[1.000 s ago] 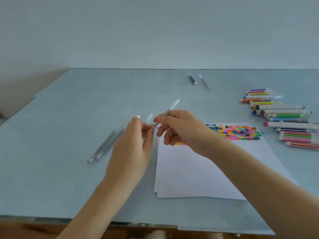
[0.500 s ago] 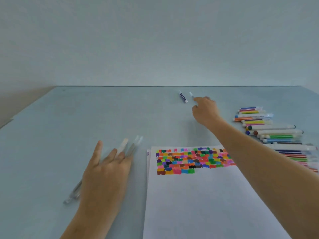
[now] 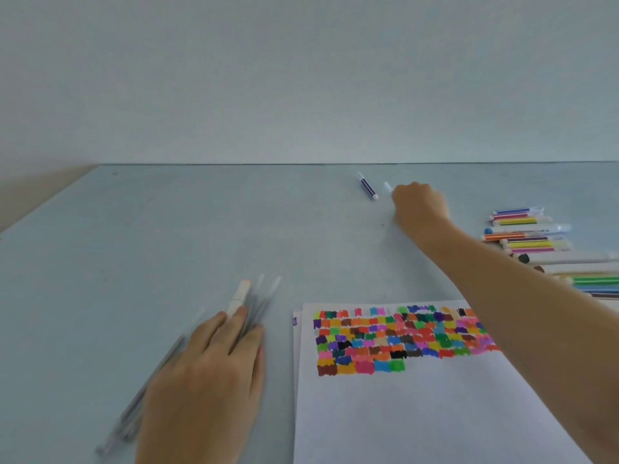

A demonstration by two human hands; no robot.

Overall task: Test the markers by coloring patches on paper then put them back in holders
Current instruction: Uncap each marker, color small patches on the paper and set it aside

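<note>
I take the paper (image 3: 435, 413) with its colour patches as my landmark. Far beyond its top edge, my right hand (image 3: 420, 204) is curled over a pale marker (image 3: 388, 186); only one end shows at the knuckles, so I cannot tell if the fingers already grasp it. Just left of that hand lies a purple marker (image 3: 367, 186), apart from it, its long axis running away from me and a little leftward. The right hand is clearly nearer to both. Left of the paper, my left hand (image 3: 207, 373) rests flat with straight fingers on clear holders (image 3: 147, 393) and a white marker (image 3: 239, 296). Right of the paper lie many markers (image 3: 532, 229) on the surface (image 3: 167, 229). I can read no label or writing.
</note>
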